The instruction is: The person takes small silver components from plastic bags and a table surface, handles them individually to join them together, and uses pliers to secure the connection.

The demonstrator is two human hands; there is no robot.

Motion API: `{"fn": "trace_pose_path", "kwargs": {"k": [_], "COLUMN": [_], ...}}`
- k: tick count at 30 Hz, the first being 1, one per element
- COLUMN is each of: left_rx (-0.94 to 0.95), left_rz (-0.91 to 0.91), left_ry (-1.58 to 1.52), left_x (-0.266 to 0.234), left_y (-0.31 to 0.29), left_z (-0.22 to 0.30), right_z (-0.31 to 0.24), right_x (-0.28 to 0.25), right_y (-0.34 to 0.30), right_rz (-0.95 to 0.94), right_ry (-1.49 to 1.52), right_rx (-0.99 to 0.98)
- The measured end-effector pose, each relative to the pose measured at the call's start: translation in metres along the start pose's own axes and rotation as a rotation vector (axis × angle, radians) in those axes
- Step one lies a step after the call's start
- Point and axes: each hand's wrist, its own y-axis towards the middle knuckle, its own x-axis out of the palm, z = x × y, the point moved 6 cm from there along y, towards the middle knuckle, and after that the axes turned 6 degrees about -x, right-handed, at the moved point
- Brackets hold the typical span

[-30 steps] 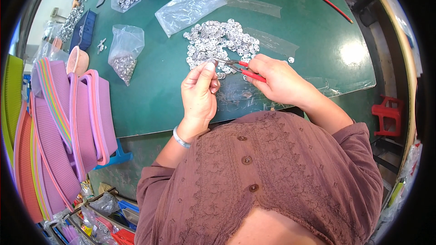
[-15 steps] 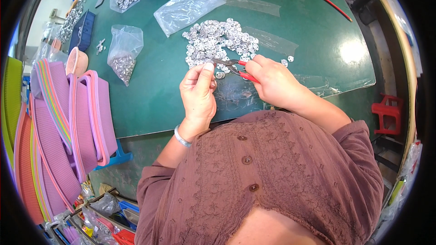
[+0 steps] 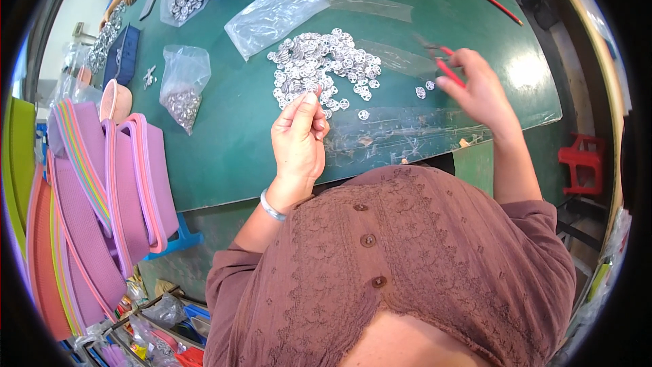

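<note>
The red-handled pliers [image 3: 451, 73] are right of the heap of thin metal discs [image 3: 319, 61], above the counter [image 3: 238, 156], gripped in the right hand [image 3: 483, 92] with its fingers closed round the handles; their metal end is blurred, so I cannot tell whether the tips are apart or together. The left hand [image 3: 299, 139] is at the near edge of the heap, thumb and index finger pressed together; whatever sits in that pinch is too small and too mixed with the discs behind to make out. Working well here, I judge, means a steady pinch at the rim of a piece, room left for the tips of the pliers clear of the skin, and a light squeeze, since discs this thin would probably bend. Two loose discs [image 3: 421, 93] lie near the right hand, well apart from the heap, where a passing wrist could scatter them. Farther out, a flat clear bag [image 3: 278, 15] lies just beyond the heap, a bag of small metal parts [image 3: 182, 95] rests to the left, and a thin red rod [image 3: 499, 7] lies toward the far right
</note>
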Motion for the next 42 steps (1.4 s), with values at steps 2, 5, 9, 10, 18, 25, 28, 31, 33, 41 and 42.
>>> {"fn": "trace_pose_path", "kwargs": {"k": [2, 5, 9, 10, 18, 25, 28, 31, 33, 41, 42], "left_rx": [-0.008, -0.025, -0.053, -0.062, -0.229, -0.251, -0.307, -0.271, -0.271, -0.248, -0.247], "left_rz": [-0.002, -0.024, -0.067, -0.077, -0.259, -0.248, -0.225, -0.288, -0.268, -0.138, -0.124], "left_ry": [0.01, 0.027, 0.067, 0.07, 0.311, 0.433, 0.421, 0.38, 0.322, 0.15, 0.149], "left_x": [0.004, 0.008, 0.016, 0.019, 0.056, 0.078, 0.073, 0.062, 0.049, -0.003, -0.006], "left_y": [0.0, 0.0, 0.002, 0.002, 0.007, 0.015, 0.016, 0.018, 0.016, 0.005, 0.003], "left_z": [-0.001, -0.004, -0.01, -0.011, -0.033, -0.04, -0.038, -0.027, -0.021, -0.001, 0.0], "right_z": [0.03, 0.081, 0.094, 0.09, -0.013, -0.036, -0.004, 0.051, 0.07, -0.016, -0.02], "right_x": [-0.014, -0.02, -0.025, -0.026, 0.009, 0.024, 0.034, 0.043, 0.052, 0.041, 0.043], "right_y": [-0.014, -0.034, -0.041, -0.041, 0.02, 0.048, 0.061, 0.075, 0.068, 0.018, 0.013], "right_rz": [0.081, 0.062, 0.127, 0.145, -0.168, -0.448, -0.374, -0.353, -0.375, -0.328, -0.391], "right_ry": [-0.221, -0.336, -0.548, -0.631, 0.607, 0.668, 0.555, 0.164, 0.058, 0.182, 0.133], "right_rx": [0.066, 0.24, 0.179, 0.139, -0.13, -0.124, -0.108, -0.003, 0.038, -0.569, -0.515]}}
